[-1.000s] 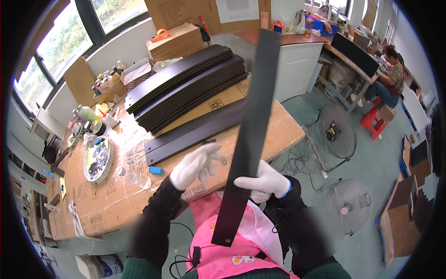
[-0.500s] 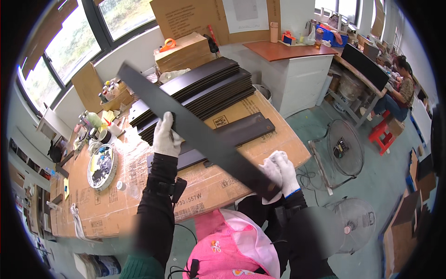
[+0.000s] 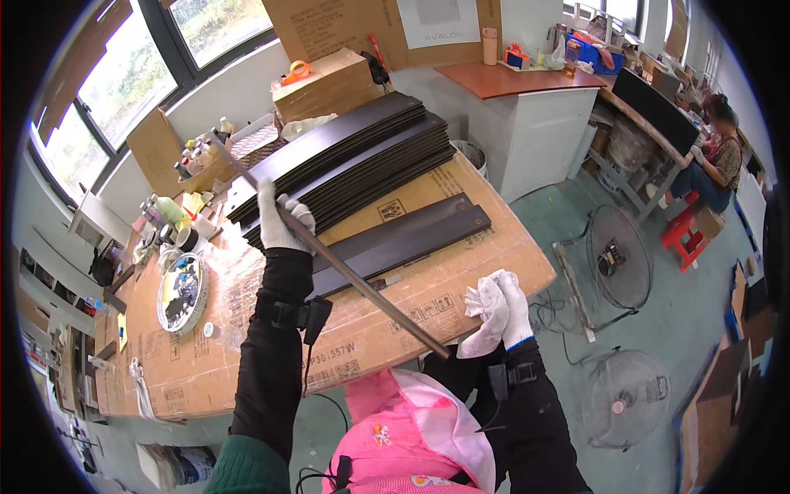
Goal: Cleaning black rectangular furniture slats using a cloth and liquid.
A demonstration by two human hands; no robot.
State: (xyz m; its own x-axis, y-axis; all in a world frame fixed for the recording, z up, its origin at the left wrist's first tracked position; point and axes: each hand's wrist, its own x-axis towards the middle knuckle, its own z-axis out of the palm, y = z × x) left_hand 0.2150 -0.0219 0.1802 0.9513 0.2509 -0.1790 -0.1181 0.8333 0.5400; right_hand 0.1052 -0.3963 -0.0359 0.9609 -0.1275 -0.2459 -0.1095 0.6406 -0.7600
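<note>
L fingers (image 3: 299, 213) pinch dk strip (image 3: 370, 288) btwn thumb (image 3: 267, 204) & tips; R fingers (image 3: 511, 290) clutch wht cloth (image 3: 484, 317).

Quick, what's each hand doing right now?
Left hand: closed around the long dark board, which shows its narrow edge.
Right hand: closed, holding a bunched white cloth.

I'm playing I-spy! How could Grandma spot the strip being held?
Find the cardboard-covered table. Above it, the gloved left hand grips a long dark strip, seen nearly edge-on. Similar strips lie on the table; only this one is held.
</note>
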